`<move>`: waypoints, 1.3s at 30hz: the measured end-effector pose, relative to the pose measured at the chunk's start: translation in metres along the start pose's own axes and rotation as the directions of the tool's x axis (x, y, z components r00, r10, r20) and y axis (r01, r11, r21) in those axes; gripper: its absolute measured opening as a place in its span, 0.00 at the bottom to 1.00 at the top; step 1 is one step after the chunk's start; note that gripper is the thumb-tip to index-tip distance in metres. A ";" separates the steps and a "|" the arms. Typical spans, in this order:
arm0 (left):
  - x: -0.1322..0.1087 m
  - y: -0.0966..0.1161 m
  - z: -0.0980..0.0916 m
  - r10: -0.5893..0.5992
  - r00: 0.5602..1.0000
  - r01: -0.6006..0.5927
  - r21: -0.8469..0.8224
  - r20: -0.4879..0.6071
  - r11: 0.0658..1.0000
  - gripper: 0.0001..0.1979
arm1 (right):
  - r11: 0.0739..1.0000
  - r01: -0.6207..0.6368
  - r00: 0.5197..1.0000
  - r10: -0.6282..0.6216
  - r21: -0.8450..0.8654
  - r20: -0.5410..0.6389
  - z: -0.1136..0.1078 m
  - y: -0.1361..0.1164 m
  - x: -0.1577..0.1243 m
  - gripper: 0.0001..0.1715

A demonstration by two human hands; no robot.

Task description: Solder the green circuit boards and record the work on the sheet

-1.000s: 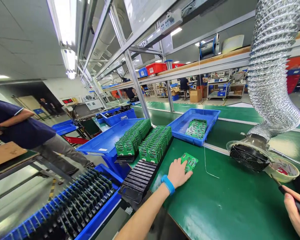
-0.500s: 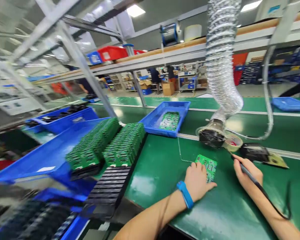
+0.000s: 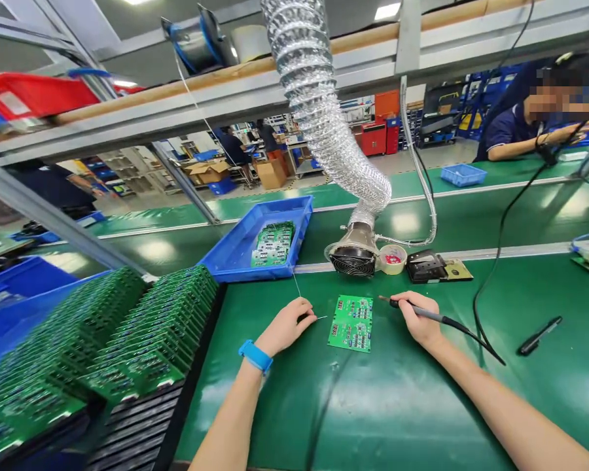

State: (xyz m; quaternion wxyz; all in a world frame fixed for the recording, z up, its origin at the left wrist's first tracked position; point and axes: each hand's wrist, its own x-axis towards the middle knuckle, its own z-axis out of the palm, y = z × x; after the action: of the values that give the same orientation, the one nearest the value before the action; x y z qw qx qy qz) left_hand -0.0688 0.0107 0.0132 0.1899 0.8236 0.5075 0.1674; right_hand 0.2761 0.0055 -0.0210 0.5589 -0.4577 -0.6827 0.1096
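A green circuit board [image 3: 352, 322] lies flat on the green bench mat [image 3: 383, 399] between my hands. My left hand [image 3: 287, 324], with a blue wristband, is just left of the board and pinches a thin solder wire [image 3: 296, 286] that runs up to a spool [image 3: 196, 40] on the overhead shelf. My right hand [image 3: 416, 317] is closed round a soldering iron [image 3: 425, 313]. Its tip points left, just above the board's upper right corner.
A fume fan [image 3: 352, 256] on a silver flexible duct [image 3: 324, 118] stands behind the board, beside a small cup [image 3: 392, 258] and an iron stand [image 3: 429, 266]. A blue tray [image 3: 235, 252] holds boards. Racks of boards [image 3: 103, 343] fill the left. A pen [image 3: 538, 335] lies right. A person [image 3: 525, 124] sits far right.
The view swung right. My left hand came off the board and took the solder wire. My right hand brought the iron close to the board, which now lies uncovered.
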 end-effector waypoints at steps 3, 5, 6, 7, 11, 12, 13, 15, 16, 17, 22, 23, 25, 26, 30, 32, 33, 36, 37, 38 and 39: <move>-0.007 -0.003 -0.002 0.065 0.998 -0.064 -0.038 0.013 0.997 0.11 | 0.998 -0.062 0.998 0.062 0.030 -0.002 0.001 0.000 0.000 0.15; -0.006 -0.001 0.001 0.076 0.996 -0.077 -0.011 -0.054 0.997 0.12 | 0.996 -0.071 0.997 0.071 0.048 0.001 0.002 0.000 0.000 0.15; -0.003 0.003 0.004 0.072 0.991 -0.073 -0.004 -0.112 0.997 0.13 | 0.996 -0.071 0.997 0.071 0.056 0.006 0.002 0.000 0.000 0.15; 0.002 0.009 0.009 0.066 0.982 -0.068 -0.007 -0.177 0.998 0.13 | 0.995 -0.072 0.997 0.071 0.064 0.012 0.002 -0.001 0.000 0.14; 0.035 0.046 0.032 0.073 0.943 -0.101 -0.068 -0.325 0.993 0.15 | 0.992 -0.099 0.995 0.096 0.078 0.038 0.001 -0.004 0.002 0.15; 0.045 0.056 0.039 0.078 0.941 -0.113 -0.089 -0.329 0.990 0.15 | 0.992 -0.103 0.994 0.101 0.077 0.041 0.001 -0.004 0.002 0.15; 0.055 0.064 0.046 0.077 0.942 -0.121 -0.115 -0.328 0.986 0.14 | 0.992 -0.105 0.994 0.102 0.076 0.043 0.000 -0.005 0.002 0.15; 0.071 0.073 0.058 0.054 0.946 -0.115 -0.174 -0.318 0.978 0.12 | 0.992 -0.101 0.994 0.098 0.071 0.047 -0.001 -0.005 0.002 0.15; 0.077 0.075 0.063 0.041 0.950 -0.106 -0.196 -0.309 0.975 0.12 | 0.993 -0.099 0.994 0.096 0.070 0.051 -0.001 -0.005 0.003 0.15; 0.081 0.076 0.068 0.030 0.954 -0.096 -0.208 -0.299 0.973 0.11 | 0.993 -0.099 0.994 0.096 0.069 0.057 -0.001 -0.005 0.003 0.15; 0.082 0.068 0.079 0.035 0.958 -0.093 -0.192 -0.285 0.977 0.10 | 0.990 -0.119 0.987 0.110 0.081 0.114 0.001 -0.005 0.003 0.14; 0.081 0.067 0.079 0.039 0.958 -0.096 -0.189 -0.284 0.977 0.10 | 0.989 -0.124 0.986 0.113 0.085 0.126 0.001 -0.005 0.003 0.14; 0.081 0.066 0.079 0.050 0.959 -0.104 -0.181 -0.279 0.978 0.09 | 0.988 -0.127 0.983 0.113 0.093 0.145 0.002 -0.005 0.003 0.14; 0.081 0.067 0.078 0.057 0.959 -0.110 -0.177 -0.277 0.978 0.09 | 0.988 -0.125 0.982 0.109 0.096 0.152 0.002 -0.005 0.002 0.14; 0.083 0.068 0.079 0.081 0.956 -0.128 -0.153 -0.282 0.980 0.08 | 0.988 -0.113 0.981 0.094 0.105 0.170 0.003 -0.004 0.002 0.14; 0.084 0.067 0.080 0.088 0.955 -0.131 -0.136 -0.283 0.982 0.08 | 0.988 -0.114 0.981 0.094 0.108 0.172 0.004 -0.004 0.002 0.14; 0.084 0.067 0.081 0.093 0.955 -0.133 -0.127 -0.282 0.983 0.08 | 0.988 -0.113 0.981 0.094 0.108 0.172 0.004 -0.004 0.002 0.14; 0.085 0.066 0.083 0.109 0.956 -0.141 -0.100 -0.274 0.985 0.08 | 0.989 -0.103 0.981 0.083 0.109 0.173 0.004 -0.005 0.003 0.14; 0.085 0.066 0.083 0.113 0.956 -0.143 -0.093 -0.269 0.985 0.08 | 0.989 -0.099 0.981 0.079 0.108 0.175 0.004 -0.006 0.003 0.14; 0.085 0.065 0.083 0.117 0.957 -0.145 -0.088 -0.266 0.986 0.08 | 0.990 -0.097 0.981 0.077 0.105 0.178 0.004 -0.006 0.003 0.14; 0.085 0.066 0.084 0.120 0.957 -0.146 -0.083 -0.263 0.986 0.08 | 0.990 -0.095 0.981 0.076 0.102 0.179 0.004 -0.007 0.003 0.15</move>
State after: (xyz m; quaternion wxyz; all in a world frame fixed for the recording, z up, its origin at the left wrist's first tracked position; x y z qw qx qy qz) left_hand 0.0573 0.0479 -0.0211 0.1523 0.8166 0.4620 0.3108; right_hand 0.2697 0.0054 -0.0159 0.5159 -0.4438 -0.7017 0.2109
